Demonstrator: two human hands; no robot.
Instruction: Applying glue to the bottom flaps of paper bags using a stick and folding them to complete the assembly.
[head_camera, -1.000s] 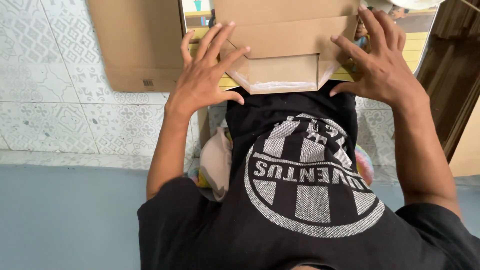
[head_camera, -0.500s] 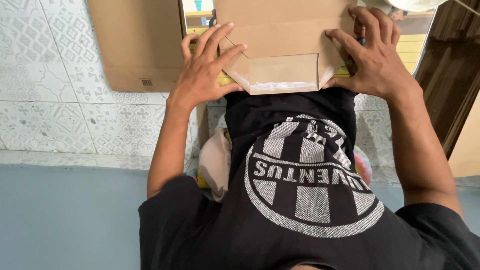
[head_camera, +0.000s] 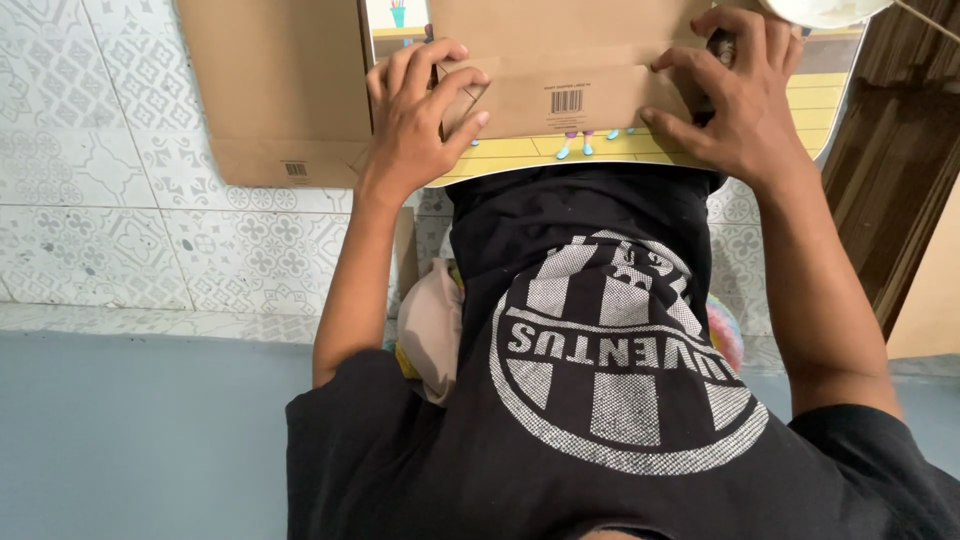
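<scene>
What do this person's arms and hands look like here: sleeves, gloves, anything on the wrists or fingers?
Both arms are bare from the short sleeves of a black T-shirt down. The left hand and the right hand wear no gloves. No watch, band or ring shows on either. The shirt carries a round white striped print.

Single head-worn camera, looking steeply down along wearer's own chest. Close range: black shirt (head_camera: 600, 400) fills lower frame, both forearms run upward to brown paper bag (head_camera: 570, 90) at top edge. Patterned floor tiles (head_camera: 110, 200) left. No second view.
</scene>
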